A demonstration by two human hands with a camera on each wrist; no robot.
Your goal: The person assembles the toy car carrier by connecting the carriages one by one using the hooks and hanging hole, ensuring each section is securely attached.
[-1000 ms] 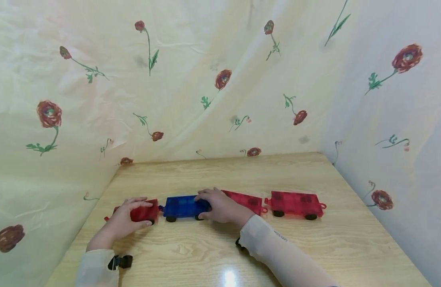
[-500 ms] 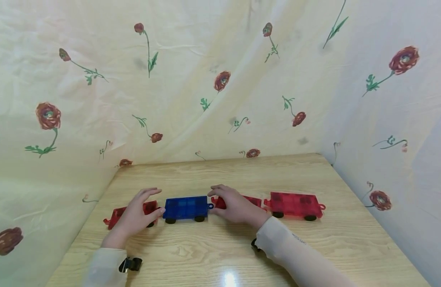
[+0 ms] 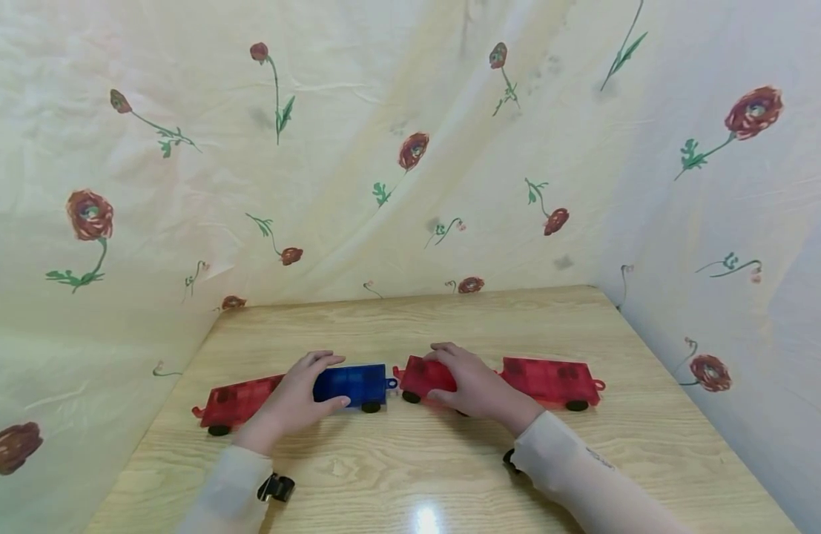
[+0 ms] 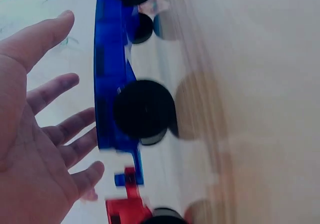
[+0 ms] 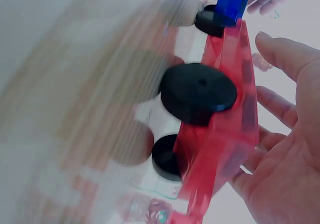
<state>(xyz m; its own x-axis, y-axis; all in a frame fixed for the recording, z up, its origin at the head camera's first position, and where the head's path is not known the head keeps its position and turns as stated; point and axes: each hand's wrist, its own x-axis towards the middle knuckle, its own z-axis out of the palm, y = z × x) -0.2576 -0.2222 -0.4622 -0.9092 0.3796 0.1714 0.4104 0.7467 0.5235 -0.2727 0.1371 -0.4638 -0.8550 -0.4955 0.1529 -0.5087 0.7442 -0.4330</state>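
L hand (image 3: 293,397): fingers wide, nr blue car (image 3: 357,386) | R hand (image 3: 480,389): fingers wide, nr mid red car (image 3: 423,377) | cars on tbl (image 3: 410,322)

Both arms (image 3: 587,471) extend forward, left hand (image 3: 293,397) and right hand (image 3: 477,386) with fingers (image 4: 55,89) loosely spread, thumbs (image 4: 45,38) apart.

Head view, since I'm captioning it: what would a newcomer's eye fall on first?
Probably the blue wagon, second from the left in a row with three red wagons on the wooden table. The left hand is by it, the right hand by the third wagon. Red flowers dot the backdrop behind.
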